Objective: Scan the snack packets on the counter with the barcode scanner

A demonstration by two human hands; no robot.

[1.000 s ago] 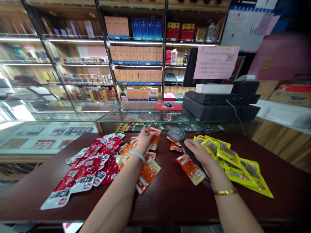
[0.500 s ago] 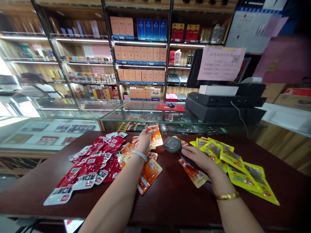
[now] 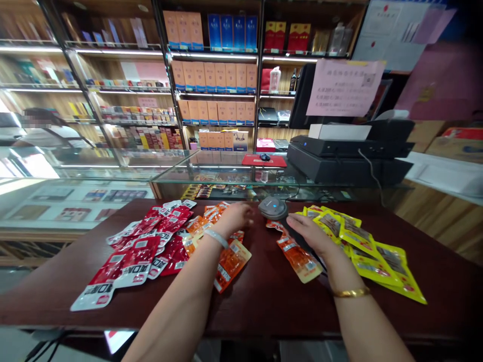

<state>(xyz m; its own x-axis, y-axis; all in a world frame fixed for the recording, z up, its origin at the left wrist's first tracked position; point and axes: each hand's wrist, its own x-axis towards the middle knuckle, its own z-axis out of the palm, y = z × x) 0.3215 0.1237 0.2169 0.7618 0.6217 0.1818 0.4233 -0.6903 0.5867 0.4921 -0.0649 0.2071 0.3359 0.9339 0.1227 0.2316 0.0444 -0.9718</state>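
My right hand is closed round the dark handle of a grey barcode scanner, whose round head points up and lies just left of my fingers. My left hand is low over the orange snack packets, close to the scanner head. Its fingers are smeared and I cannot make out whether they hold a packet. More orange packets lie under my right wrist. A spread of red packets is on the left and yellow packets on the right, all on the dark wooden counter.
Behind the counter runs a glass display case, with a black cash register and printer at the right. Shelves of boxed goods fill the back wall. Another person sits at the far left behind the glass.
My left hand held an orange packet up in front of the scanner; now the hand has dropped to the counter and the packet no longer shows raised. The scanner head has tilted slightly.
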